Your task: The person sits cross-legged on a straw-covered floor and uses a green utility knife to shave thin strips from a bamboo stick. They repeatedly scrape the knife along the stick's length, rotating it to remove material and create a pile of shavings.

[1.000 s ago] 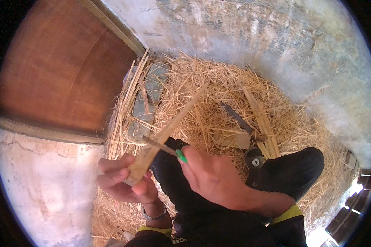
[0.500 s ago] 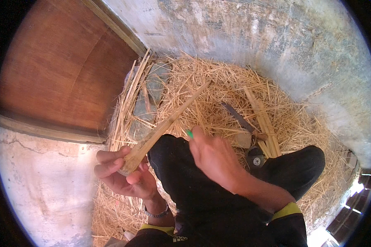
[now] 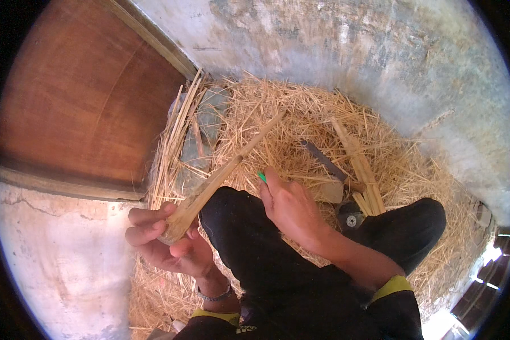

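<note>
My left hand [image 3: 170,243] grips the thick near end of a split piece of bamboo [image 3: 212,184], which slants up and away to the right and narrows to a thin far end. Closed in a fist, my right hand [image 3: 292,204] holds a tool with a green handle [image 3: 262,177], mostly hidden by the fingers. This hand is just to the right of the bamboo, near a dark mark partway along it. Whether the tool touches the bamboo I cannot tell. Beyond my right hand lies a large knife [image 3: 326,161] with a dark blade and wooden handle.
Several split bamboo pieces [image 3: 357,161] lie beside the large knife on shavings [image 3: 283,93]. Long thin strips [image 3: 173,136] lie at the left by a brown wooden panel [image 3: 79,102]. A block [image 3: 330,192] sits near my bent knee. A stained wall [image 3: 368,51] rises behind.
The tool in my right hand has shifted slightly, and a dark mark now shows on the bamboo. My left hand keeps its hold, with the bamboo a little further left in view.
</note>
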Action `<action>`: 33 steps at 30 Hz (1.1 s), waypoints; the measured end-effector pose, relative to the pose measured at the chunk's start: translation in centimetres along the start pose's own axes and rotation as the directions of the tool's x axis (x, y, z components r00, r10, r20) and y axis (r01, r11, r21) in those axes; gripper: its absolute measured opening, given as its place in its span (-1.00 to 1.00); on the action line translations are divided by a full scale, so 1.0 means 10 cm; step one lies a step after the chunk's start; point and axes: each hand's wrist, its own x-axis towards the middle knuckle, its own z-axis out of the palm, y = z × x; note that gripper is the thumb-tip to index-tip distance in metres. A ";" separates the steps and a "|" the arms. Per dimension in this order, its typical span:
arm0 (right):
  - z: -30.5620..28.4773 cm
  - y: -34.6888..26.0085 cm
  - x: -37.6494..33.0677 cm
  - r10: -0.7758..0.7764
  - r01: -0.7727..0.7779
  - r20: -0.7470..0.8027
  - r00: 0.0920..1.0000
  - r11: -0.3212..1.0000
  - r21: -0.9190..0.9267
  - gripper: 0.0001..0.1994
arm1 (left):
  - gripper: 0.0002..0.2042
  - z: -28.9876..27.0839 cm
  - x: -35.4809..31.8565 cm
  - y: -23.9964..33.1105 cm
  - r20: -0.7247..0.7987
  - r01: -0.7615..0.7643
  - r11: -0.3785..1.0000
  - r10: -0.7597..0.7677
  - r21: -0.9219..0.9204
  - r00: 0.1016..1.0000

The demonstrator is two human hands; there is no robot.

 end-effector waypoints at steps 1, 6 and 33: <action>-0.02 0.02 -0.01 -0.047 0.047 -0.001 0.999 0.995 -0.092 -0.85 | -0.49 0.00 0.00 0.00 -0.010 -0.004 1.000 0.004 0.008 1.000; -0.10 -0.17 -0.18 -0.145 0.143 -0.023 0.989 0.987 -0.074 -0.86 | -0.52 -0.04 -0.07 0.01 0.046 -0.031 1.000 0.031 0.005 0.998; -0.47 -0.45 -0.50 -0.216 0.148 0.221 0.951 0.946 0.289 -0.82 | -0.59 -0.48 -0.03 0.58 -0.365 -0.205 0.935 0.305 0.289 0.880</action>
